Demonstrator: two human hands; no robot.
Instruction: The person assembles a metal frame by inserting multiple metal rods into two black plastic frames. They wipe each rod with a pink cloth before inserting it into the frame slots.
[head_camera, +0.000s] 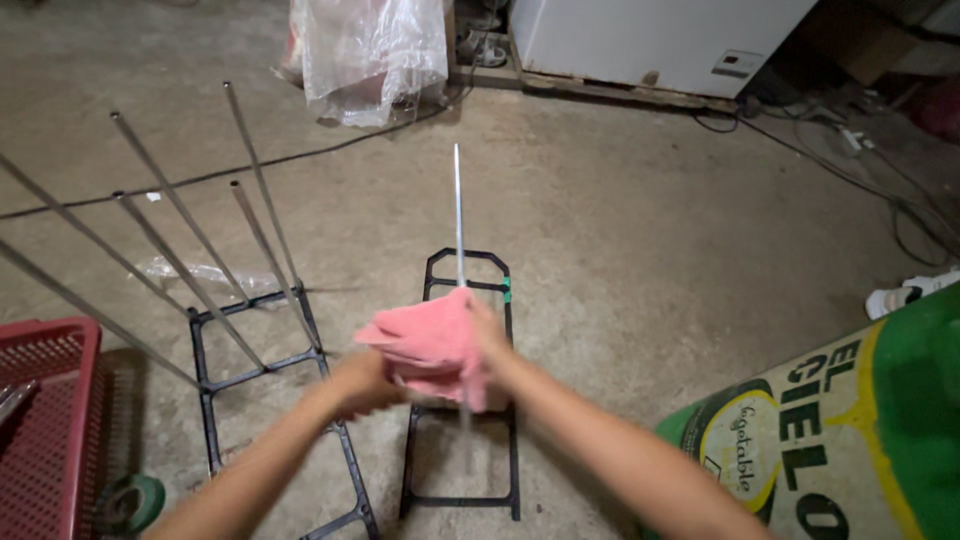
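A pink cloth is wrapped around a thin metal rod that points away from me over the floor. My right hand grips the cloth and rod from the right side. My left hand sits just left of the cloth and below it, fingers closed against the cloth's lower edge; what it grips beneath is hidden. The rod's near end shows blurred below the cloth. Under my hands a black plastic frame lies flat on the concrete.
A second black frame lies to the left with several metal rods leaning up from it. A red plastic basket and green tape roll sit at lower left. A green-and-yellow sack is at right; a plastic bag, white appliance and cables lie beyond.
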